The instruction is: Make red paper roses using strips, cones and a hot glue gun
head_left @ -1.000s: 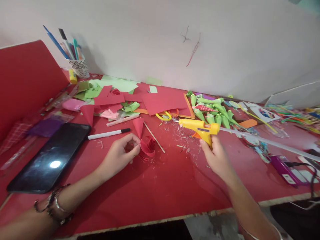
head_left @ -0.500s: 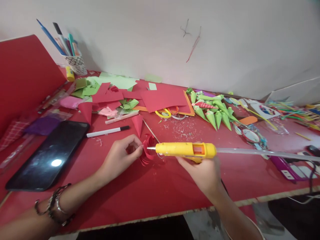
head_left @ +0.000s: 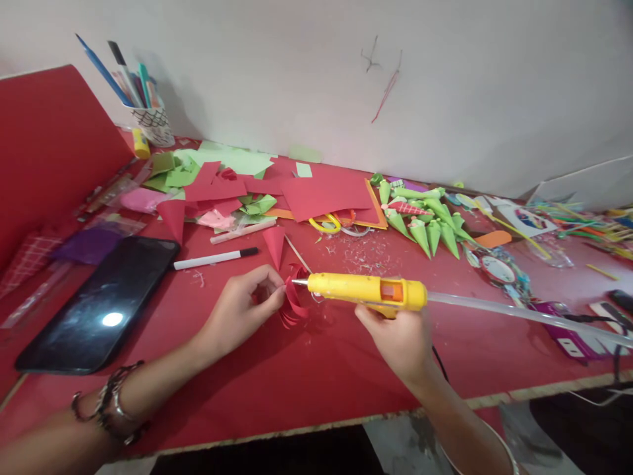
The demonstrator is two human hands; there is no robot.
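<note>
Red tabletop beneath, my left hand pinches a curled red paper strip near 1 red paper cone, rolled but loose-looped, while my right hand grips a yellow glue gun, nozzle at the curl, gluing seemingly unfinished.

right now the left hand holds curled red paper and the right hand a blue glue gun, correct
The colour is wrong: the head view shows the glue gun in the right hand is yellow, not blue. The left hand does hold curled red paper.
</note>
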